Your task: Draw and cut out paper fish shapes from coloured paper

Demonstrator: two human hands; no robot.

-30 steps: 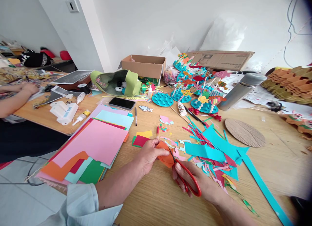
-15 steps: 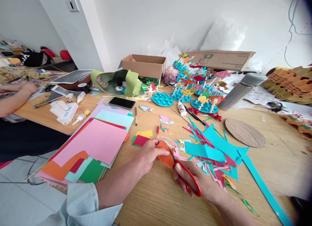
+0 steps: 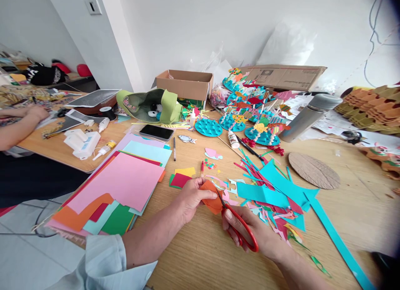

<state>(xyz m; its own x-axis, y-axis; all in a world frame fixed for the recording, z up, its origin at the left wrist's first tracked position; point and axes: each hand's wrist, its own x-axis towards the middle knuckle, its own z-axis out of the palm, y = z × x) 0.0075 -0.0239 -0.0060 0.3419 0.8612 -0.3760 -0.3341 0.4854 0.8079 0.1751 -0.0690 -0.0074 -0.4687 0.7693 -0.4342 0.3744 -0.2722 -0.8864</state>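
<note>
Between the thumb and fingers of my left hand [image 3: 193, 197] is a small piece of orange paper [image 3: 213, 204], with faint drawn lines on it. My right hand [image 3: 240, 226] grips red-handled scissors [image 3: 250, 231], whose blades lie at the paper's upper right edge, close to my left thumb. Just beyond my hands are a red pen [image 3: 202, 169], small coloured paper dots [image 3: 210, 165] and a pink paper cutout [image 3: 213, 153]. Yellow and red paper pieces [image 3: 181, 180] lie left of the pen.
A stack of coloured paper [image 3: 121, 177] covers the left side. Blue and red scraps [image 3: 275, 190] spread right of my hands, near a cardboard oval [image 3: 314, 170]. A phone [image 3: 156, 132], glue bottle [image 3: 233, 139] and steel flask [image 3: 309, 117] stand or lie behind. Another person's hand [image 3: 37, 113] is far left.
Hardly anything differs. The orange paper and the scissors have shifted very slightly; both hands stay in the same place.
</note>
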